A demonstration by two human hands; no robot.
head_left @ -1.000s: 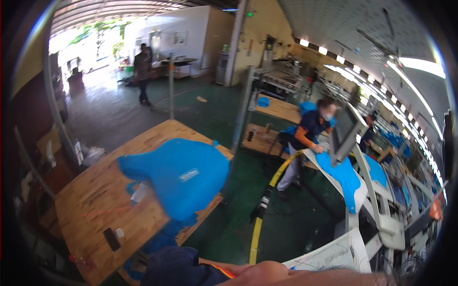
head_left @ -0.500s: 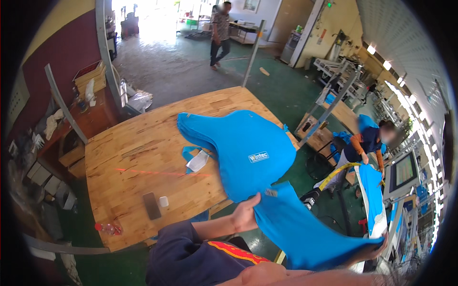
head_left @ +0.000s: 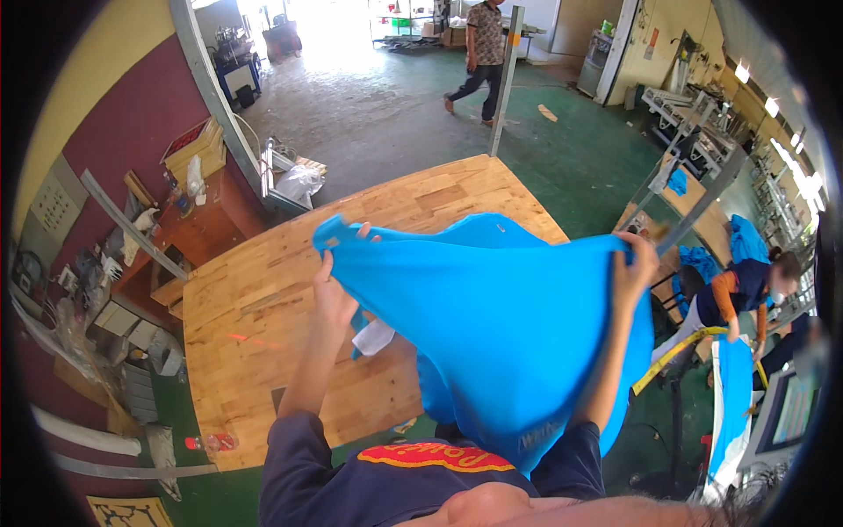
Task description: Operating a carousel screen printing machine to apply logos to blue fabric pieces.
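Note:
I hold a bright blue garment (head_left: 500, 325) stretched out in the air over the wooden table (head_left: 255, 290). My left hand (head_left: 335, 285) grips its left edge, and my right hand (head_left: 634, 268) grips its right edge at about the same height. The cloth sags between them and hangs down toward my chest. Under it on the table lies more blue cloth and a white paper tag (head_left: 376, 337).
A plastic bottle (head_left: 209, 442) lies on the floor beside the table's near left corner. One person (head_left: 479, 48) walks across the concrete floor at the back. Another person (head_left: 742, 294) works at a bench at the right. Cluttered shelves (head_left: 167, 220) line the left wall.
I have turned to face the table. Both hands have taken a blue garment by its edges and raised it, spread wide, over the table.

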